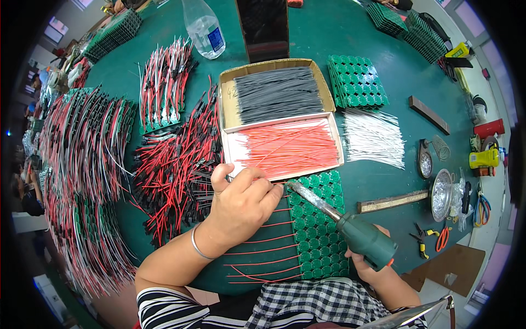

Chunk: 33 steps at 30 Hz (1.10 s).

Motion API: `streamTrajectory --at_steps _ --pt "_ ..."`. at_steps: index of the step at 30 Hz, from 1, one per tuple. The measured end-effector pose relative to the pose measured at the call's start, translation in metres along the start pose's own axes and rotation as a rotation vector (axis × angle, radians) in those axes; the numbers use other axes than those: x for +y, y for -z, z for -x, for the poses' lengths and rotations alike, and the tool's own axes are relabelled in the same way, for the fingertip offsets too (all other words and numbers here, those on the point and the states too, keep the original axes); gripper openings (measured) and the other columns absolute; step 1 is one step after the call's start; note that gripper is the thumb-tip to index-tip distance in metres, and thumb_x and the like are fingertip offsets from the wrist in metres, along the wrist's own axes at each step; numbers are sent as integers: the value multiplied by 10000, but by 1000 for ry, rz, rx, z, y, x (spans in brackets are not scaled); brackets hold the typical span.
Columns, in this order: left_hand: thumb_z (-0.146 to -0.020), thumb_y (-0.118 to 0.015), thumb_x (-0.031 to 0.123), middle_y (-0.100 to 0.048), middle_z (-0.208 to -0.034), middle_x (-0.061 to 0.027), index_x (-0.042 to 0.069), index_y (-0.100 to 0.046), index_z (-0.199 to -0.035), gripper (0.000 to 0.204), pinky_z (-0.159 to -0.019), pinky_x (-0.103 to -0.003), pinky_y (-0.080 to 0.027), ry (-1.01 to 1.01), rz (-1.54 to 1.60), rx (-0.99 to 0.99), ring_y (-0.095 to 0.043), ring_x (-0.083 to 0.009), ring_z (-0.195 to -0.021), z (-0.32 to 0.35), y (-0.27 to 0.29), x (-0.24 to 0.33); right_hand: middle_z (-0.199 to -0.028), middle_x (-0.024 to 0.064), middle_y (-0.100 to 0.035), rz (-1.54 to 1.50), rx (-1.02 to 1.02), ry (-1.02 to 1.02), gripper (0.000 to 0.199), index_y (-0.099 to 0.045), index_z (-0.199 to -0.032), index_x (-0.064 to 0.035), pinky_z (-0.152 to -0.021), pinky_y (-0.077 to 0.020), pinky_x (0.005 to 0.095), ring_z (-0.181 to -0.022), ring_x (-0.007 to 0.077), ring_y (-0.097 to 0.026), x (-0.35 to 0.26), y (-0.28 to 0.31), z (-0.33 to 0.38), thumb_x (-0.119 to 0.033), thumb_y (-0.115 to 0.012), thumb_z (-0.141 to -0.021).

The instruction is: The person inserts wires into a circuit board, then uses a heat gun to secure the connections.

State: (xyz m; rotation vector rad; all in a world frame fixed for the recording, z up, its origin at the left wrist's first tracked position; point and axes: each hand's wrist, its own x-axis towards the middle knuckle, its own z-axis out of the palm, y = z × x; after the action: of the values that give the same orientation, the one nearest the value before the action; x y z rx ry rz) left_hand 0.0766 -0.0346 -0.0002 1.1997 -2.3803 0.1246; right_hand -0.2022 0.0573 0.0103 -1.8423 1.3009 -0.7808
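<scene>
A green circuit board panel (320,225) of several round sections lies before me, with thin red wires (263,253) running out from its left edge. My left hand (241,200) is closed in a pinch at the panel's upper left corner, on a red wire mostly covered by the fingers. My right hand (366,262) is wrapped round the green handle of a soldering iron (367,238). Its metal tip touches or nearly touches the panel's corner, right beside my left fingertips. Just beyond, a white box (235,151) holds loose red wires (290,143).
A cardboard box (227,77) of black wires, white wires (374,138) and stacked green panels (359,82) stand farther back. Red-black wire bundles (170,181) crowd the left. At right lie a metal dish (441,194), a bar (392,202) and pliers (421,240). A bottle (205,35) stands behind.
</scene>
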Motion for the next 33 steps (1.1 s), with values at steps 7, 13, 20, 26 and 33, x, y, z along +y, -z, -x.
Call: streamTrajectory --at_steps 7,13,20,26,33 --pt "-741 -611 184 -572 -730 70 172 -699 -817 118 -883 -433 -252 -3 -7 4 -562 -113 -840 -1 -1 0 -683 34 -617 90 -34 134 390 -578 -1074 -14 -676 -479 318 -617 139 -607 -10 11 -13 -370 -527 -923" --pt "-746 -611 185 -584 -734 68 171 -702 -818 118 -889 -436 -248 -9 -16 6 -568 -124 -854 0 0 1 -875 98 -666 -122 66 -41 229 -641 -984 -31 -665 -524 331 -689 230 -663 -13 14 2 -210 -612 -845" --pt "-768 -608 178 -616 -777 72 182 -698 -848 120 -919 -447 -238 -30 -44 1 -590 -137 -938 -1 7 1 -842 84 -659 -170 74 -49 191 -640 -954 -38 -625 -505 330 -658 220 -648 -14 14 7 -194 -596 -853" --pt "-753 -631 180 -614 -780 74 190 -691 -842 108 -920 -449 -238 -29 15 -30 -594 -130 -940 6 11 12 -872 80 -657 -41 -62 55 464 -527 -1154 25 -651 -490 289 -650 148 -629 -4 15 11 -370 -564 -914" --pt "-764 -615 185 -603 -779 77 189 -689 -839 106 -911 -443 -240 -35 -3 -42 -587 -119 -943 10 8 10 -793 47 -606 36 -13 15 321 -577 -1083 -4 -625 -487 288 -617 140 -604 -1 2 23 -280 -568 -919"
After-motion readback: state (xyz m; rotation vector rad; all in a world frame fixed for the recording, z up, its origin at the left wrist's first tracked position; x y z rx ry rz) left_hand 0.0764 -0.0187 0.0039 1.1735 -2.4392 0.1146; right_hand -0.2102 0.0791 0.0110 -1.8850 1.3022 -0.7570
